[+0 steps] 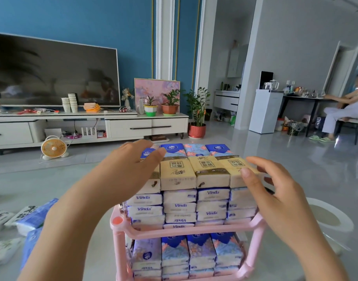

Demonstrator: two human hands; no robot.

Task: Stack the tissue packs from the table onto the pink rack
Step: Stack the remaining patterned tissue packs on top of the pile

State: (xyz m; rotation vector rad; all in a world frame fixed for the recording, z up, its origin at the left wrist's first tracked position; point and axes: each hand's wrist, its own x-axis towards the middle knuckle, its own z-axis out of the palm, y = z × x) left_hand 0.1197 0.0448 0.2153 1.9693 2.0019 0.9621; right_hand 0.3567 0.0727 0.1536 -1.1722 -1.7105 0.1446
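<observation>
Nearest, low in view: the pink rack (194, 230), lower shelf packed with blue floral packs (200, 250), four across the front, upright, with further layers beneath too hidden to count. Off to the left, on the table (101, 256), loose packs (32, 218) not yet stacked: at least four, blue and white, some cut off by the frame edge. Next up, on the upper shelf: white Vinda packs (179, 205) in four columns, some four or five deep, lowest layer half hidden behind the rail. Atop those, yellow packs (211, 171): three plainly seen, a fourth mostly under the left hand (129, 165), laid palm-down over the stack's left top corner, fingers nearly straight, gripping nothing. At the stack's right edge, the right hand (275, 189): thumb tip against the corner of the rightmost yellow pack, fingers spread and straight beside it, likewise clasping nothing. Farthest, behind the yellow row: four blue-topped packs (172, 149), the leftmost partly covered by fingers.

Judged light, soft and squashy inside slick film wrap; likely to slide off a tall pile, unlikely to break. Best taken across the short sides, thumb on one face and fingers on the other, lightly. For squaring the pile, flat palms against both flanks.
</observation>
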